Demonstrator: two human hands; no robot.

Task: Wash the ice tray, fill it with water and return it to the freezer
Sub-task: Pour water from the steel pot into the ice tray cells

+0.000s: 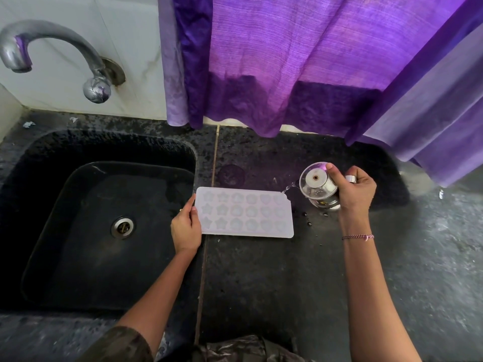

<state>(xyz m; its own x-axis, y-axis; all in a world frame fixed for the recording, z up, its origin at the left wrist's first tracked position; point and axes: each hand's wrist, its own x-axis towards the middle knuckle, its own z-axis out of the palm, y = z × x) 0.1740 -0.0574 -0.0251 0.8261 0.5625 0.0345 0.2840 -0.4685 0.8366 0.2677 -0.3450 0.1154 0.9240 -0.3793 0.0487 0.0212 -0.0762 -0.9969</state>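
A pale, translucent ice tray (244, 212) with star, flower and heart moulds lies flat on the dark counter just right of the sink. My left hand (186, 225) holds its left end, thumb on the rim. My right hand (353, 189) grips a small clear glass jug (317, 184) with a lid, thumb pressed on the lid. The jug is tilted left, and a thin stream of water (287, 188) runs from its spout onto the tray's far right corner.
A black sink (78, 178) with a metal drain (122, 227) fills the left side. A steel tap (52, 50) juts from the white tiled wall above it. A purple curtain (313, 61) hangs over the counter's back edge. Water drops dot the dark stone counter (261, 283).
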